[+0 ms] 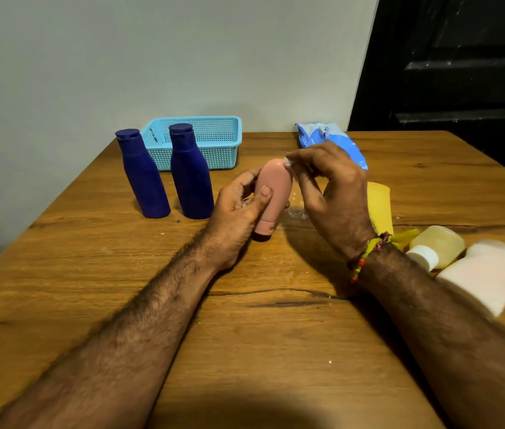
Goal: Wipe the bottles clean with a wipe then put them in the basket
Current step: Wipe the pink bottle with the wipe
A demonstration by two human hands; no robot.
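Note:
My left hand (239, 209) grips a pink bottle (273, 193) above the table, its cap end pointing down toward me. My right hand (328, 193) pinches a small white wipe (290, 164) against the bottle's upper end. Two dark blue bottles (143, 174) (191, 171) stand upright to the left. Behind them sits a light blue mesh basket (214, 140). A yellow bottle (379, 205) lies partly hidden behind my right hand. To the right lie a pale yellow bottle with a white cap (437, 246) and a white bottle (486, 274).
A blue wipe packet (331, 144) lies at the back of the wooden table (245, 335), behind my right hand. The wall rises right behind the basket. A dark door stands at the far right. Small white crumbs dot the tabletop.

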